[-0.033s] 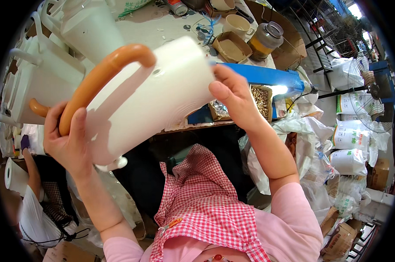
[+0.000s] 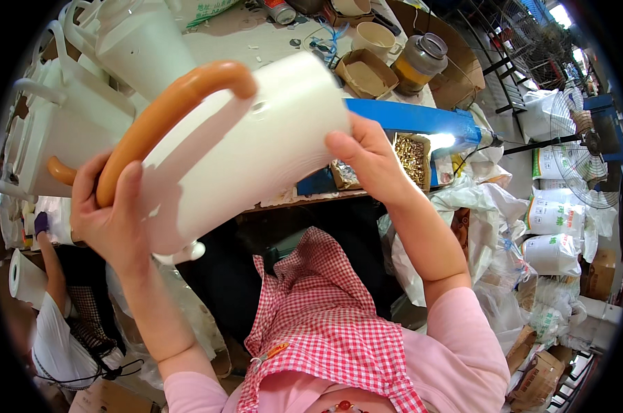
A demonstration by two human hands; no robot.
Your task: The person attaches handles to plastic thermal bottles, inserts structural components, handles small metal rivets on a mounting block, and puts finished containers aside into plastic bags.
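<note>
A large white pitcher lies tilted across the space before me, raised above the table edge. Its curved orange-brown handle faces up and to the left, and a small hole shows in the wall beside the handle's upper end. My left hand is closed round the lower left end of the pitcher, thumb and fingers on either side of the handle's lower end. At the right end, my right hand grips the rim, thumb outside; its other fingers are partly hidden behind it. A small white knob shows under the left end.
Several white pitchers stand at the left. A blue machine arm with a lit lamp reaches over a box of brass-coloured small parts. Behind are a cardboard tray and a jar. Another person is at lower left.
The pitcher has shifted slightly up and to the right, with both hands still on it. The hole beside the handle shows more plainly.
</note>
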